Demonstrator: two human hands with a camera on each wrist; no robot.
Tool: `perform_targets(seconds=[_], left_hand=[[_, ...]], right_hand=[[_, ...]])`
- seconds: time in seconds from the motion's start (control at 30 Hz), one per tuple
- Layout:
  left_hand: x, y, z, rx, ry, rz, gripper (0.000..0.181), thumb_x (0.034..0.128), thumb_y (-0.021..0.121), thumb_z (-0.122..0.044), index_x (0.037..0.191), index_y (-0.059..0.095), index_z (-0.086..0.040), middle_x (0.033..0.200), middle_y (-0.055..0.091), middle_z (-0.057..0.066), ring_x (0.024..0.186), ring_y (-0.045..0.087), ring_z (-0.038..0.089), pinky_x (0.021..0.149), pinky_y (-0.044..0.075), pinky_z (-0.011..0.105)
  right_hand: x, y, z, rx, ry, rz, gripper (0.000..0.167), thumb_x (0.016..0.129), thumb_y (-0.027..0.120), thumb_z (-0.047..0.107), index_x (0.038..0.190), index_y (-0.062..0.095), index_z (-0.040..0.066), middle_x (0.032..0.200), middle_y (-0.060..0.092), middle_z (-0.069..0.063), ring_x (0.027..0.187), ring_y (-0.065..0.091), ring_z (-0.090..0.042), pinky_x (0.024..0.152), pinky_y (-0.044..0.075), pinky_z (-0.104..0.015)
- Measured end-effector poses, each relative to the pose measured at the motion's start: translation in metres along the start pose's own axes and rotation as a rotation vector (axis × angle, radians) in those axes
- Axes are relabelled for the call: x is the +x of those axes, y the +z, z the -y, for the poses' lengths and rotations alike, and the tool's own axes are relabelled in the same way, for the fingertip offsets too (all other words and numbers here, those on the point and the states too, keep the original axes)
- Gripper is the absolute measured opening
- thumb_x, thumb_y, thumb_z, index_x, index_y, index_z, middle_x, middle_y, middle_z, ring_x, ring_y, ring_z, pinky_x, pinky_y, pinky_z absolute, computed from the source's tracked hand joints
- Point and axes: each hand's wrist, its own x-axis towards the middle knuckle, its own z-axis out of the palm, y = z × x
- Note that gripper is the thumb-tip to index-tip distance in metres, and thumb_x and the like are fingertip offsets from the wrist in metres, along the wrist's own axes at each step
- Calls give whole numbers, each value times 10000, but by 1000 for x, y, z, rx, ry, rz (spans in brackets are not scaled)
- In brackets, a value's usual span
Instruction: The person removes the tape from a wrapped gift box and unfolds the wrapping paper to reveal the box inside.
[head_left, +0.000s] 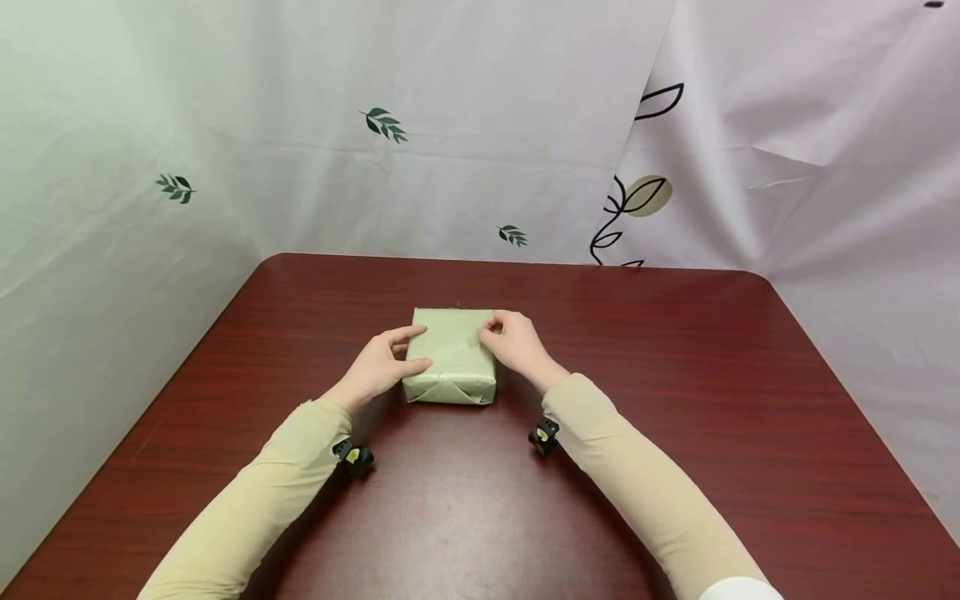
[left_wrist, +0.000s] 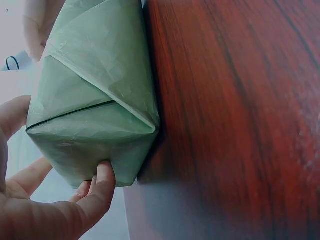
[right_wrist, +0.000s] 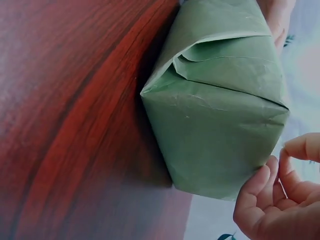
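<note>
A box wrapped in pale green paper (head_left: 452, 354) lies on the table, its folded end flap facing me. My left hand (head_left: 378, 365) grips its left side, with thumb and index finger over the top. In the left wrist view, other fingers (left_wrist: 105, 182) press the box's side. At the top's right edge, my right hand (head_left: 517, 342) pinches the end of what looks like a strip of clear tape (head_left: 471, 341). The right wrist view shows the thumb and index finger together, with curled fingers (right_wrist: 255, 187) against the box's side.
The dark red wooden table (head_left: 637, 350) stretches out around the box. White cloth with leaf prints (head_left: 450, 183) hangs behind the table and along both sides. A small black camera is strapped at each wrist.
</note>
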Motion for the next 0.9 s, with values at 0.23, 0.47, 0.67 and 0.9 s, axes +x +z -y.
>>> perform_targets(seconds=[0.23,0.47,0.67,0.9], left_hand=[[-2,0,-2,0,0,4,613,866,680,-184,1420,435,-94,1478,376,169,1314,407,365,1006,404,491],[-1,-1,-1,2,5,8,611,871,676,-187,1423,431,-88,1483,368,173,1314,404,368,1008,401,492],[-2,0,-2,-17,-9,13,616,871,676,-177,1428,425,-100,1486,363,166,1327,395,354,1006,406,488],[-1,0,0,-1,4,2,608,870,678,-180,1420,435,-87,1488,364,164,1324,391,373,1026,386,497]], right_hand=[[-2,-3,-9,200,115,20,128,876,538,86,870,628,-4,736,570,-25,625,493,-80,617,430,-200],[-5,-5,-16,447,224,63,118,936,453,25,925,532,-63,951,565,-125,766,572,-106,865,530,-373],[-9,-10,-18,505,244,99,129,968,396,15,938,498,-58,1003,562,-168,809,588,-127,907,507,-409],[-11,-15,-26,605,256,139,128,972,332,-4,883,419,23,1016,575,-199,753,615,-78,849,536,-340]])
